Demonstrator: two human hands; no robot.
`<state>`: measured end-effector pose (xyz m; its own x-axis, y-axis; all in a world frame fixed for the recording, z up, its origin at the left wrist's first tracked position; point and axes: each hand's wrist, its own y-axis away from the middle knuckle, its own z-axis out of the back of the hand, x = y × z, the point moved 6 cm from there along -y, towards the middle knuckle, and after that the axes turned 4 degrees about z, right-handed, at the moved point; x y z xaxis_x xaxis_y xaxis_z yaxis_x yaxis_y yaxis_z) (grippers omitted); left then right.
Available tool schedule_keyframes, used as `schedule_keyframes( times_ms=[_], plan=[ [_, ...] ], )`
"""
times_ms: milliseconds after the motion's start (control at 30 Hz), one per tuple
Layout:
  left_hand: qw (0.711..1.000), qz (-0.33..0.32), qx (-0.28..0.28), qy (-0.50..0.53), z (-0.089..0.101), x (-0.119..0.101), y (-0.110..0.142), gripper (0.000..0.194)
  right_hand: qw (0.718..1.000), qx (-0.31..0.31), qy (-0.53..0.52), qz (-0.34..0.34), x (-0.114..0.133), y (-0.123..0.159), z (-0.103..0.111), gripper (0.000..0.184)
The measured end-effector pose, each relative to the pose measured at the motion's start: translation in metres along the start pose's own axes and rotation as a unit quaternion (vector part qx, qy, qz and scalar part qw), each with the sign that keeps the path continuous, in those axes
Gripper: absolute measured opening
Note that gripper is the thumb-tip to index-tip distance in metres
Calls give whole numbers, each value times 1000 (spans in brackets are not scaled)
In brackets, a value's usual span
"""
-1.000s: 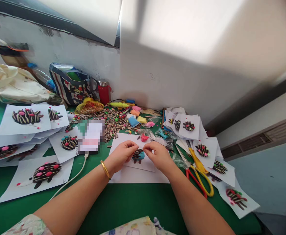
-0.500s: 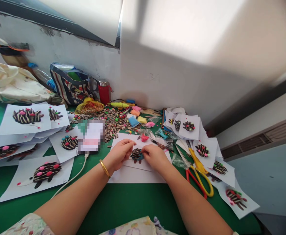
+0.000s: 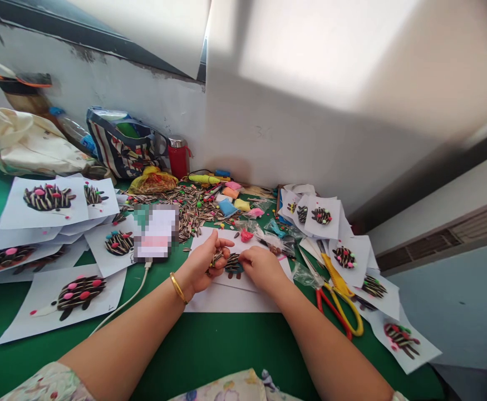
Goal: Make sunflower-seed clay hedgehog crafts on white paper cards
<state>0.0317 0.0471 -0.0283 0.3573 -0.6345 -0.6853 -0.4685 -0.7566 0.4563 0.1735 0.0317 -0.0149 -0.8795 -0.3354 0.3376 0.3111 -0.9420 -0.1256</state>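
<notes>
Seeds point(image 3: 191, 211) beyond hands point(image 3: 264, 269), scissors point(image 3: 329, 288) at right

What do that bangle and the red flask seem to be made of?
The bangle looks like polished gold or gold-toned metal: it is yellow with bright glints. The flask has a silvery, shiny cap, probably metal; its smooth red body could be painted metal or plastic.

The bench point(image 3: 210, 356) is plain green. At upper left, a bag point(image 3: 122, 142) has navy, white and red stripes; right of it stands a red flask point(image 3: 178, 160) with a silver lid. At right, scissors point(image 3: 343, 303) show yellow and red handles.
</notes>
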Motion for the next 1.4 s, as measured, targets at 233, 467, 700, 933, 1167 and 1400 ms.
schedule_keyframes(
  times_ms=[233, 467, 700, 933, 1167, 1400],
  plan=[
    [999, 31, 27, -10, -7, 3, 5, 60, 979, -138, -114, 97, 18, 11, 26, 15],
    [986, 94, 89, -108, -20, 18, 11, 68, 967, -118, -54, 219, 51, 16, 25, 20],
    [981, 88, 84, -153, -19, 25, 10, 68, 978, -57, 7, 202, 57, 17, 19, 21],
    [981, 37, 122, -145, -26, 12, 15, 46, 959, -187, -182, 110, 38, 20, 38, 13],
    [983, 1, 98, -153, -25, 5, 18, 31, 944, -185, -263, 76, 27, 17, 36, 9],
    [974, -73, 44, -208, -17, 2, 9, 41, 947, -181, -253, 79, 29, 17, 36, 6]
  ],
)
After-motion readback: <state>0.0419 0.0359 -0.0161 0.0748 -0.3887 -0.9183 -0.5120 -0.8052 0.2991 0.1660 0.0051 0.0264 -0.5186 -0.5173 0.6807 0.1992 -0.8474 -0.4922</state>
